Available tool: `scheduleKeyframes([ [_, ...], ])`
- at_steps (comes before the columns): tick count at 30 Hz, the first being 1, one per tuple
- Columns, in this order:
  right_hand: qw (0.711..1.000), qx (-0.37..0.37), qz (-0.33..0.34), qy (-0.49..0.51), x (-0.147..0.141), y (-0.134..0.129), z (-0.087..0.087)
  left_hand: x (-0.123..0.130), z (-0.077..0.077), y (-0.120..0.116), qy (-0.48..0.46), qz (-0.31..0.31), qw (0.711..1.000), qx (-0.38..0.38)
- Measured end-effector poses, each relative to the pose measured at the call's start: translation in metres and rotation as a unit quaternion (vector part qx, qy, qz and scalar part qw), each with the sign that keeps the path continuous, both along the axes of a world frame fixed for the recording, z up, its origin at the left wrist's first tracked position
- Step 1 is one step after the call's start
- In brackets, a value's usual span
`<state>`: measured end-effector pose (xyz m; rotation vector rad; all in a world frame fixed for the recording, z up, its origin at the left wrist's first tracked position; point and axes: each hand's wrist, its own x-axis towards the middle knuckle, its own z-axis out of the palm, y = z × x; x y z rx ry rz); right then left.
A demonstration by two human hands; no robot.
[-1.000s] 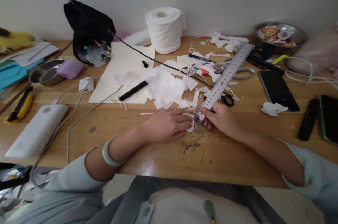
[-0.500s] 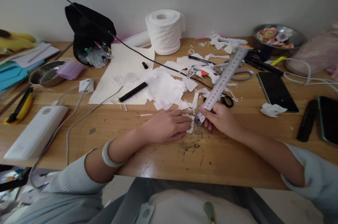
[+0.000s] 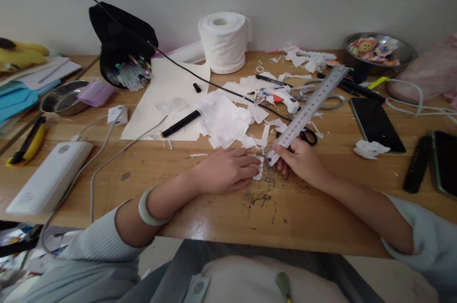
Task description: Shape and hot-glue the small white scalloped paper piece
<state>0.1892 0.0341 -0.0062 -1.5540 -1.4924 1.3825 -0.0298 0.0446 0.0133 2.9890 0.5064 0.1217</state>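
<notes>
A small white paper piece (image 3: 258, 173) lies on the wooden table, partly hidden under the fingertips of my left hand (image 3: 230, 170), which rests palm down with its fingers close together. My right hand (image 3: 294, 157) grips the lower end of a metal ruler (image 3: 309, 111) between thumb and fingers. The ruler slants up and to the right, and its near end is beside the paper piece. Dark scraps (image 3: 262, 199) are scattered just below the hands.
Cut white paper (image 3: 226, 119), a glue gun (image 3: 283, 99) and black-handled scissors (image 3: 310, 136) lie beyond my hands. A paper roll (image 3: 224, 43) stands near the wall. Phones (image 3: 376, 124), a power bank (image 3: 50, 176) and a metal bowl (image 3: 407, 53) flank the work area.
The ruler's far end has swung to the right in my right hand. My left hand stays on the paper piece, and the whole view has shifted slightly.
</notes>
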Motion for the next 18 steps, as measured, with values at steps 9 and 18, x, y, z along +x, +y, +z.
scheduleKeyframes([
  [9, 1.0, -0.001, -0.002, 0.012, -0.0006, 0.0004, 0.0009, 0.0001, 0.0009, -0.0002, -0.004, -0.001, 1.0, 0.003],
  [18, 1.0, 0.001, 0.007, 0.003, -0.0003, -0.0004, 0.0027, 0.0003, -0.0005, 0.0003, -0.005, -0.004, 1.0, -0.008],
])
